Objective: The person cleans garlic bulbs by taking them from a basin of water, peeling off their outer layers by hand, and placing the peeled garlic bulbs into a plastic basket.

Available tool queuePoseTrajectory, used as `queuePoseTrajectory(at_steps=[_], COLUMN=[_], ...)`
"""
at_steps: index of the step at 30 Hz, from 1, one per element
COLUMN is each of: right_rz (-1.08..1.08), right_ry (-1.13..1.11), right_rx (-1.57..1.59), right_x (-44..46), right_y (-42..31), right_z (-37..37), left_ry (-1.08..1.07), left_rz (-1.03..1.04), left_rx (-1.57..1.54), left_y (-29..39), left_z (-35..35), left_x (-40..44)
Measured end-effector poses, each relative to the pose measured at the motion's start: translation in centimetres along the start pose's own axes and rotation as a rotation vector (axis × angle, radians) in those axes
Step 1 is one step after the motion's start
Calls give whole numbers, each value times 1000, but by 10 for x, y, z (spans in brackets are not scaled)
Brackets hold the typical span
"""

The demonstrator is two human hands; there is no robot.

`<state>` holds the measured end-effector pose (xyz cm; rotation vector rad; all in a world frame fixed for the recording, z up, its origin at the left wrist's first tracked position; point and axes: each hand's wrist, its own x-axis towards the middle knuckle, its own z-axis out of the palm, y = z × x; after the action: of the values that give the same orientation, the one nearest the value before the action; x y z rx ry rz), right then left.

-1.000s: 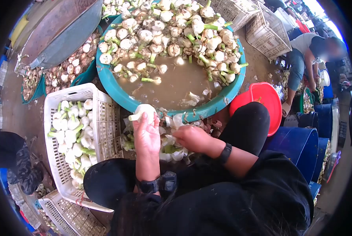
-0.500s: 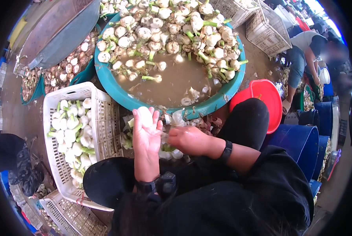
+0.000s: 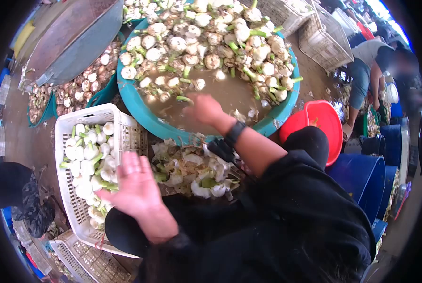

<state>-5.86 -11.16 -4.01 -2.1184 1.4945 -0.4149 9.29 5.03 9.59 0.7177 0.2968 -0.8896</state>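
My left hand (image 3: 136,186) is open, palm up and fingers spread, beside the near edge of a white crate (image 3: 62,188). Peeled garlic bulbs (image 3: 85,166) with short green stems fill that crate. Over the muddy water of a round teal tub (image 3: 142,115) reaches my right hand (image 3: 205,111), its fingers blurred and partly hidden. Close to its fingertips shows the green stem of a garlic bulb (image 3: 184,99); contact is unclear. Dirty, unpeeled garlic bulbs (image 3: 178,44) are heaped at the tub's far side.
Stripped garlic skins (image 3: 199,172) lie between my legs and the tub. A red basin (image 3: 330,129) and a blue barrel (image 3: 355,177) stand at the right. Another person (image 3: 364,66) sits beyond them. White crates (image 3: 322,42) stand behind the tub, and a metal wheelbarrow (image 3: 81,40) at upper left.
My left hand has moved left to the crate and opened; the white bulb it held is gone from it. My right hand has moved up and forward from beside it, over the tub's water.
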Motion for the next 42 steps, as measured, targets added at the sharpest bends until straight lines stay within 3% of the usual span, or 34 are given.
queuePoseTrajectory(at_steps=[1, 4, 6, 9, 10, 11, 12, 13, 15, 16, 17, 19, 23, 25, 27, 28, 29, 31, 32, 33, 35, 37, 39, 40, 42], right_rz=[-52, -90, 124, 294, 251, 182, 27, 33, -663, -730, -724, -691, -701, -610, 362, 430, 415, 166, 44, 42, 319, 340, 471, 466, 411], right_ry=[54, 16, -441, -350, -239, -165, -118, -114, 27, -3, 0, -320, -234, -346, -469, -467, -457, -240, -196, -178, -256, -323, -305, -346, -288], right_rx=[-190, -371, -324, 941, 1066, 1013, 780, 779, -148, -224, -230, -484, -466, -412, 808, 893, 903, 856, 671, 683, 1060, 1162, 1580, 1555, 1635], right_x=[23, 50, 50, 6, -16, -35, -49, -54, -63, -67, -72, -83, -96, -93, -94, -98, -104, -123, -127, -130, -133, -135, -138, -139, -142], right_y=[10, 29, 20, -21, -43, -65, -67, -64, -57, -57, -57, -58, -43, -30, -17, -16, -18, -24, -19, -17, -15, -9, -10, -10, -16], right_z=[14, 51, 51, 28, 13, -10, -16, -25, -46, -54, -60, -70, -72, -70, -68, -73, -75, -81, -79, -81, -86, -86, -84, -90, -91], left_ry=[22, 67, 88, 137, 33, -77, -75, -76, -20, -11, -18, -311, -389, -398, -524, -582, -594, -760, -817, -833, -951, -967, -1259, -1437, -1376], left_rz=[-27, -63, -145, -322, -356, -392, -256, -262, -129, -34, -39, 86, -97, -160, -140, -133, -117, 1, -54, -46, -175, -148, 386, 668, 697], left_rx=[126, 510, 629, 639, 597, 557, 546, 549, 823, 988, 987, 1300, 1366, 1350, 1114, 1131, 1137, 1172, 1360, 1373, 1093, 1147, 1587, 1775, 1678], left_y=[-15, -63, -81, -96, -98, -101, -107, -104, -95, -93, -93, -91, -97, -95, -92, -87, -89, -92, -84, -80, -76, -72, -66, -63, -72], left_z=[-7, -31, -40, -33, -35, -37, -31, -33, -37, -30, -31, -31, -33, -32, -30, -21, -23, -26, -23, -18, -11, -8, -3, 3, -12], left_x=[6, 31, 41, 37, 38, 39, 37, 38, 42, 37, 34, 31, 27, 21, 13, 5, 5, 2, -4, -12, -27, -36, -44, -47, -34])
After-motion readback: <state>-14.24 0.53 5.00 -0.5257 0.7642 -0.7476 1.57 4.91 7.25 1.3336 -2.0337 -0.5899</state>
